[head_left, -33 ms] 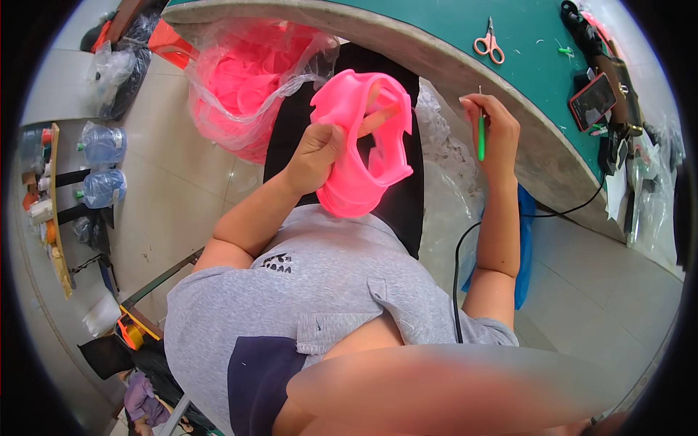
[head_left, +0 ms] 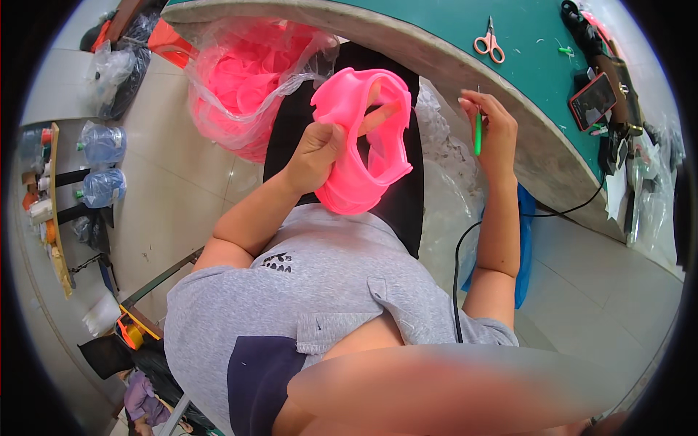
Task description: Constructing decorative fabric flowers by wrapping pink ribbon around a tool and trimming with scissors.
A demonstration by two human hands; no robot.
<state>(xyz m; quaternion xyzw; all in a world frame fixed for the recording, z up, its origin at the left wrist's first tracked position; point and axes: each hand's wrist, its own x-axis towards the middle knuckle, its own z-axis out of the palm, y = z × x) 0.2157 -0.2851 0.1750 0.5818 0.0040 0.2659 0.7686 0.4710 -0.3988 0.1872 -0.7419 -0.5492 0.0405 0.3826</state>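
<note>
My left hand [head_left: 315, 156] is closed around the near left wall of a hollow, bright pink, soft-looking moulded piece [head_left: 340, 98] with a wavy rim and a large oval opening. Its thumb presses on the outside, and fingers show through the opening. The piece hangs above my lap. Off to the right, beside the table edge, my right hand [head_left: 500, 138] pinches a slim trimming tool with a green handle [head_left: 478, 138]. A thin metal tip points up past the fingers. The tool is apart from the pink piece.
A clear bag of pink pieces [head_left: 251, 73] stands left of my legs. The green-topped table [head_left: 436, 25] bears scissors [head_left: 489, 42], small scraps and a phone [head_left: 592, 102]. A black cable [head_left: 465, 240] runs from the table to me. Large water bottles [head_left: 104, 187] stand at the left.
The pink piece has shifted up very slightly. The green-handled tool has tilted and moved slightly left and up in my right hand. Both hands keep their holds.
</note>
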